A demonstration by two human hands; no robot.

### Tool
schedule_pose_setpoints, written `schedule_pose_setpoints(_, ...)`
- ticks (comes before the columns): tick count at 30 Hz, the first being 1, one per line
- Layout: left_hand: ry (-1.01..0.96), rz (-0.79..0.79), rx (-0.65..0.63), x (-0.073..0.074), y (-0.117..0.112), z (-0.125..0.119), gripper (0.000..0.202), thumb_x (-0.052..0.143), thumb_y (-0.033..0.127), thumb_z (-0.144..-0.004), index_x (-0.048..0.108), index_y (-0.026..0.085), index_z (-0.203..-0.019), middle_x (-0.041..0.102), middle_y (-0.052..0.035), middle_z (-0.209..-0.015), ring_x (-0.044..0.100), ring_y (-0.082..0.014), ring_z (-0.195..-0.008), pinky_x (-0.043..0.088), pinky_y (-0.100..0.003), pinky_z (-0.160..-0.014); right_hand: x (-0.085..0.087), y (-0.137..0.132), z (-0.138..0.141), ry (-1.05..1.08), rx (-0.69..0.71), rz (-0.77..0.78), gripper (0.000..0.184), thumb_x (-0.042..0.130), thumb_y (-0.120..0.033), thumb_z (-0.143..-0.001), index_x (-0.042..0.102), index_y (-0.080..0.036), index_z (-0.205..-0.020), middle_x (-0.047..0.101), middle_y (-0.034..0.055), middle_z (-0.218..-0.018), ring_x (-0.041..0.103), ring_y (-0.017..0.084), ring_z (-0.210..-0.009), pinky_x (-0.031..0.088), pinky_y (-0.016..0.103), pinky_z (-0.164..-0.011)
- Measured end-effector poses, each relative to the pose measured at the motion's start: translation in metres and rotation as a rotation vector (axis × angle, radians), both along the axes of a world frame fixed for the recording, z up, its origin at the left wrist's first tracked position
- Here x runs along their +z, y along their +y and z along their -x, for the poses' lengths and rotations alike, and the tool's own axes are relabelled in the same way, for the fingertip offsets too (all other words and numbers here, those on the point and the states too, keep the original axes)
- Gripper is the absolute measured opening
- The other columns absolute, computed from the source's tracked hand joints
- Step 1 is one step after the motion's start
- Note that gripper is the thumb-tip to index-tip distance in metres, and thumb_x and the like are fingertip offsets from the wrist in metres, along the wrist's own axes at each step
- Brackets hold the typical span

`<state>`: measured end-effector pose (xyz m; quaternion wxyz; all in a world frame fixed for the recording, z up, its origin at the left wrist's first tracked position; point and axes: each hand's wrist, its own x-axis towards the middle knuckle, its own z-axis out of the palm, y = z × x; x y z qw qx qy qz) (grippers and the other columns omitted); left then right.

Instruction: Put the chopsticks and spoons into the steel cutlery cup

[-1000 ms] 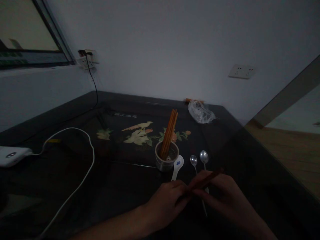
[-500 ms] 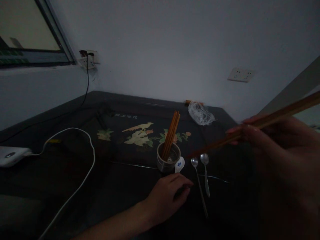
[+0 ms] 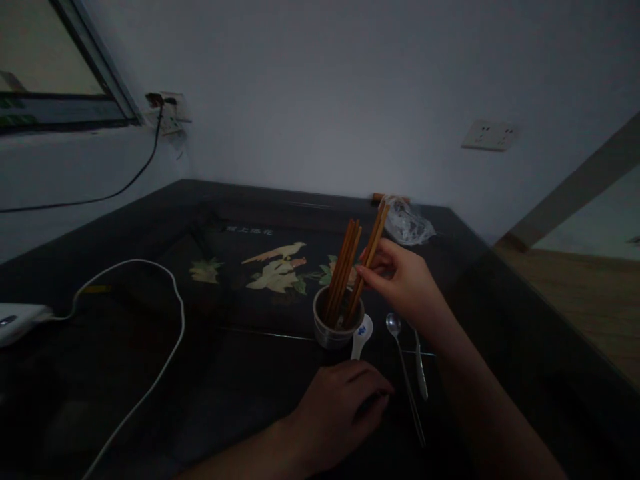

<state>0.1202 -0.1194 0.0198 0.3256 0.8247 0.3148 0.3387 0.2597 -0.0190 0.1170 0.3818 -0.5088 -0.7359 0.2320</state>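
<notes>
My right hand (image 3: 406, 283) pinches a pair of brown chopsticks (image 3: 369, 257) whose lower tips stand inside a small round cup (image 3: 332, 331). Several more chopsticks (image 3: 343, 267) lean in that cup. My left hand (image 3: 341, 408) rests palm down on the dark table (image 3: 250, 393) just in front of the cup, fingers curled, with nothing seen in it. A white ceramic spoon with a blue mark (image 3: 361, 335) lies between the cup and my left hand. Two metal spoons (image 3: 407, 373) lie side by side under my right forearm.
A white cable (image 3: 165, 347) loops across the table's left side to a white device (image 3: 15, 321) at the left edge. A crumpled clear plastic bag (image 3: 406, 223) lies at the back near the wall. A wooden floor shows past the table's right edge.
My right hand lifted the chopsticks from in front of me, swung them up to the right, then brought them down into the cup. My left hand let go and settled on the table.
</notes>
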Motion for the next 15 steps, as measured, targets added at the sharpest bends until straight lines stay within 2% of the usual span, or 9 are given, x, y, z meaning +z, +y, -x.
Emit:
schedule_pose_setpoints(6, 0.018, 0.011, 0.006, 0.001, 0.001, -0.001, 0.020, 0.050, 0.013, -0.088, 0.065, 0.018, -0.101, 0.070, -0.0044, -0.094, 0.066, -0.0150, -0.085, 0.051, -0.024, -0.074, -0.002, 0.003, -0.002, -0.080, 0.003, 0.038, 0.006, 0.061, -0.022, -0.079, 0.061, -0.017, -0.076, 0.069, 0.0045, -0.072, 0.066, 0.018, -0.068, 0.049, 0.029, -0.060)
schedule_pose_setpoints(10, 0.028, 0.026, 0.019, 0.000, 0.003, -0.001, 0.020, 0.049, 0.013, -0.089, 0.065, 0.019, -0.101, 0.070, -0.0042, -0.095, 0.066, -0.0155, -0.085, 0.052, -0.024, -0.074, -0.006, 0.007, -0.003, -0.081, 0.020, 0.089, 0.009, 0.060, -0.022, -0.081, 0.064, -0.015, -0.079, 0.070, 0.0058, -0.074, 0.066, 0.018, -0.068, 0.048, 0.029, -0.061)
schedule_pose_setpoints(15, 0.041, 0.025, 0.023, -0.002, 0.003, -0.001, 0.021, 0.050, 0.012, -0.088, 0.065, 0.019, -0.101, 0.070, -0.0035, -0.094, 0.066, -0.0148, -0.084, 0.051, -0.023, -0.074, -0.013, 0.014, -0.004, -0.135, 0.023, 0.103, 0.012, 0.060, -0.025, -0.082, 0.065, -0.016, -0.077, 0.068, 0.0033, -0.067, 0.063, 0.017, -0.062, 0.045, 0.028, -0.059)
